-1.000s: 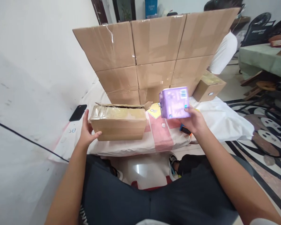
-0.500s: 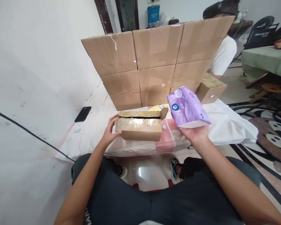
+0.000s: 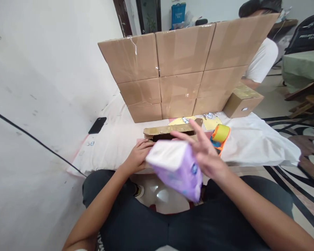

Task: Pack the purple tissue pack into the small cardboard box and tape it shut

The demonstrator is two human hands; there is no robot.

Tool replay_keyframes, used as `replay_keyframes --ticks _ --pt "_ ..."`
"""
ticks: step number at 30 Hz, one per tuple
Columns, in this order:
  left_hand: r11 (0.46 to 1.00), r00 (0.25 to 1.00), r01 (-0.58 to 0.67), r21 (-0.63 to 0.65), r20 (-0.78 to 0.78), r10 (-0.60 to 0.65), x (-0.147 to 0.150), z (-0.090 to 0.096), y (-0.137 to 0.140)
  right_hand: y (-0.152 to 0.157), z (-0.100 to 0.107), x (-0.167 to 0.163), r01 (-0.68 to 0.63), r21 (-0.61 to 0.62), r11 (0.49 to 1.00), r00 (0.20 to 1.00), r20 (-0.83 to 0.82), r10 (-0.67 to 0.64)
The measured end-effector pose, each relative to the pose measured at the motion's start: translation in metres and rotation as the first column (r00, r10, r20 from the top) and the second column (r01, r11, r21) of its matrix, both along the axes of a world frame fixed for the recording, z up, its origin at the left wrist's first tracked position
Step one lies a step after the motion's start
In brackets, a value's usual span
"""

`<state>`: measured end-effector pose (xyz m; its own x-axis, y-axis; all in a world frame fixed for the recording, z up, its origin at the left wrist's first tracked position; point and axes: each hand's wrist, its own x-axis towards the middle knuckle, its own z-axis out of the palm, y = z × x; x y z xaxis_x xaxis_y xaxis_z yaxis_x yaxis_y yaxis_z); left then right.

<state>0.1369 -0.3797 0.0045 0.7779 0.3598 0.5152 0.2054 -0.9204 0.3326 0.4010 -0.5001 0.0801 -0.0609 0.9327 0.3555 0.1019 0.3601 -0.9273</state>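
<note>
My left hand (image 3: 139,155) grips the left end of a small cardboard box (image 3: 170,129), whose long top flap is up and whose inside shows dark. A purple pack of tissues (image 3: 179,167), blurred and tilted with its white face toward the box, is in front of the box and hides much of it. My right hand (image 3: 205,153) is at the pack's right side with fingers spread toward the opening; whether it touches the pack is hard to make out. Right of that hand lies an orange tape dispenser with a yellow roll (image 3: 221,134).
Behind the box stands a wall of taped cartons (image 3: 183,73), with a single carton (image 3: 243,101) at its right. A black phone (image 3: 97,125) lies on the white cloth (image 3: 115,139) at left. Behind the cartons, a person in a white sleeve (image 3: 263,61) is partly hidden.
The tissue pack has moved left and down from the right, turning over in front of the box. My right hand has come left with spread fingers. The tape dispenser is now uncovered.
</note>
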Motion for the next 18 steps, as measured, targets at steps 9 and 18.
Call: replay_keyframes --ticks 9,18 --pt "0.998 0.967 -0.058 0.015 0.249 0.053 0.026 -0.024 -0.023 -0.077 -0.214 -0.109 -0.562 -0.383 0.733 0.547 0.493 0.677" --pt "0.953 0.923 -0.279 -0.121 0.241 0.301 -0.004 -0.043 0.009 -0.052 -0.294 -0.101 -0.275 -0.44 0.855 0.854 0.297 0.428"
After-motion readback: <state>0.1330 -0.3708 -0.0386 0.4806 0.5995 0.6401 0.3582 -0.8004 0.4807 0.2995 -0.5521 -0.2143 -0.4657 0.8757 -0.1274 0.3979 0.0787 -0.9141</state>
